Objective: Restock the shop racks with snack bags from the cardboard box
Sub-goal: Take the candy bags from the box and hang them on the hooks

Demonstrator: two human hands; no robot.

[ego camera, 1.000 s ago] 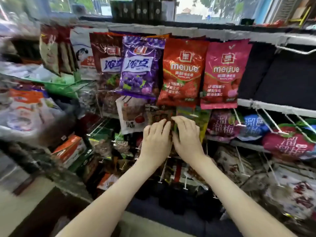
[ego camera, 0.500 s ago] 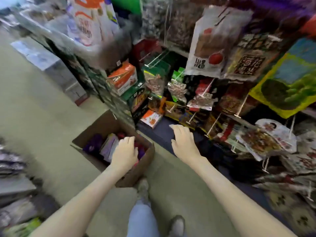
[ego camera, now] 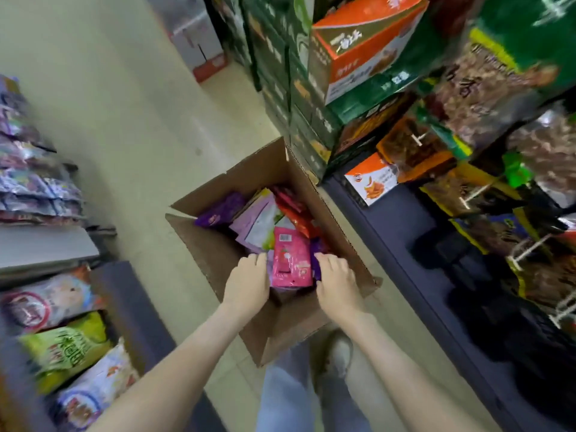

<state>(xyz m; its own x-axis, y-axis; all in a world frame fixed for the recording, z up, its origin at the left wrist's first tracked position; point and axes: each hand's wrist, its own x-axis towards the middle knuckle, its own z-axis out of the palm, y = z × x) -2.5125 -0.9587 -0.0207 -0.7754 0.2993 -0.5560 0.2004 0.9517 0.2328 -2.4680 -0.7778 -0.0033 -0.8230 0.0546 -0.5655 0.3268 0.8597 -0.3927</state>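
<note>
Where it tops the cardboard box [ego camera: 327,194], the pink bag [ego camera: 291,257] shows a barcode [ego camera: 285,237].

Both arms forward and down, left hand [ego camera: 247,283] and right hand [ego camera: 338,283] palm-down, apart

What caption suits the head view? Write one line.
Left hand and right hand flank a pink snack bag in the open cardboard box on the floor.
</note>
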